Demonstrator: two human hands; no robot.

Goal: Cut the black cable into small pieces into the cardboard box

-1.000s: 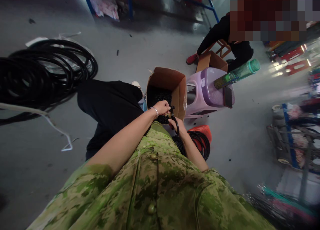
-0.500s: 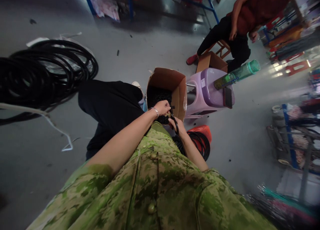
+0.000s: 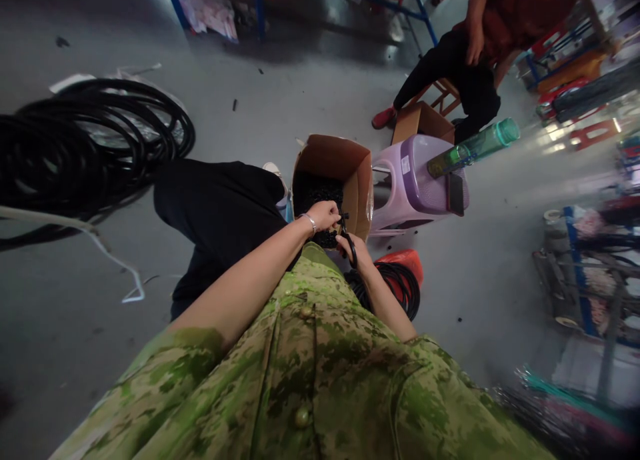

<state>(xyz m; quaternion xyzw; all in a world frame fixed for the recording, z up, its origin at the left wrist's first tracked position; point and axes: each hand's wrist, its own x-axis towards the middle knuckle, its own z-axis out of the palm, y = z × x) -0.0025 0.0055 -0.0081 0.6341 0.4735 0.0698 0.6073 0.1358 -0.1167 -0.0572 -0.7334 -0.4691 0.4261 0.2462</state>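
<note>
My left hand [image 3: 324, 215], with a bracelet at the wrist, is closed over the open cardboard box [image 3: 359, 190]. Its fingertips pinch a short black piece [image 3: 345, 216] that looks like tubing. In my right hand [image 3: 361, 252] are black-handled scissors [image 3: 353, 253], their blades pointing up toward that piece and partly lost against the dark. Whether the blades touch the piece I cannot tell. Many small black pieces [image 3: 317, 188] lie in the bottom of the box, partly covered by my left hand.
Right of the box stands a pink-purple stool [image 3: 423, 200] bearing a green bottle [image 3: 483, 147] and a dark phone-like object [image 3: 455, 195]. Coiled black tubing [image 3: 165, 107] lies at left; another coil [image 3: 407, 293] rests by a red bag [image 3: 411, 263]. A co-worker [image 3: 470, 67] sits beyond.
My hands and the scissors stay almost in place over the box. The co-worker's arms have shifted, and one of their hands has gone out of sight.
</note>
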